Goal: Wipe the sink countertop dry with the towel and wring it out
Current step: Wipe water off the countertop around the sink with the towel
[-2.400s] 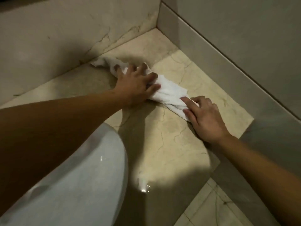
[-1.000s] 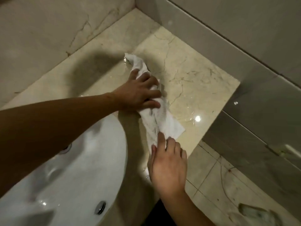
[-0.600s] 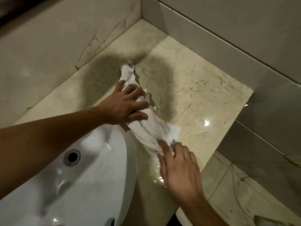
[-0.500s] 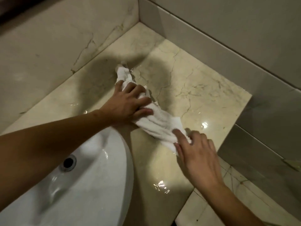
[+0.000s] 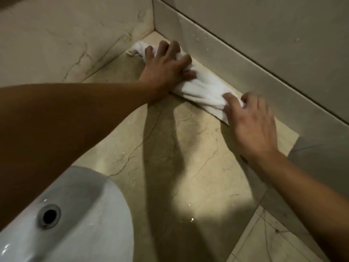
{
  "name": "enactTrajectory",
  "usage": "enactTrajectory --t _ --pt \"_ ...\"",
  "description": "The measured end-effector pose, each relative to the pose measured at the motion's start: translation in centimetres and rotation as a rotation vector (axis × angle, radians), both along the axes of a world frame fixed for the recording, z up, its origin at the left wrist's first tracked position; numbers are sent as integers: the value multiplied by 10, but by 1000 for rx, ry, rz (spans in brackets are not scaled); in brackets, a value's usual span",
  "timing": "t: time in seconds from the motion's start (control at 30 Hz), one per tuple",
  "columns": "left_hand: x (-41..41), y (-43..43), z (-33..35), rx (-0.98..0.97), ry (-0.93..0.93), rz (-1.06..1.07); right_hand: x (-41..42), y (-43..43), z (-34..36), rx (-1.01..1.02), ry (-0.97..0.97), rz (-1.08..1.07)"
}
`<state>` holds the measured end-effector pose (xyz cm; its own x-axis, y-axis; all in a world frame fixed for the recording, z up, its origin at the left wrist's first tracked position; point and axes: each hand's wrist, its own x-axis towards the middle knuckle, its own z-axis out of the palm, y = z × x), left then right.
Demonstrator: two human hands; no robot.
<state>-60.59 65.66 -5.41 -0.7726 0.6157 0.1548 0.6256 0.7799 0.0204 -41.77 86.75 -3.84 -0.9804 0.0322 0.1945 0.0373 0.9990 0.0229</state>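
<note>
Left hand and right hand have slid the towel seemingly against the side wall.

white terry cloth towel; glossy veined marble countertop; smooth glazed ceramic sink.

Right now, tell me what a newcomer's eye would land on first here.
The bunched white towel stands out, lying on the countertop along the side wall near the back corner. The left hand presses its far part and the right hand pinches its near end. At lower left sits the white sink basin with its dark hole.
</note>
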Motion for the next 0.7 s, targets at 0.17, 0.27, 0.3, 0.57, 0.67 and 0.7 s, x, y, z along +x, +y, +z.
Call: enactTrajectory --t 0.17,0.27,0.3,0.57,0.67,0.7 --pt "-35 -9 -8 -36 77 91 -58 1 -10 -85 -147 41" --pt "-55 -18 -9 -75 126 85 -74 -1 -15 -102 -167 71" --pt "-61 -22 -8 -78 121 90 -78 -3 -15 -92 -165 82" --pt "-52 -36 -7 -97 156 146 -78 -20 -19 -100 -159 42" --pt "-36 -48 -3 -102 99 129 -62 -30 -20 -98 -143 55" --pt "-29 -54 -1 -103 71 122 -54 -34 -20 -87 -142 64"
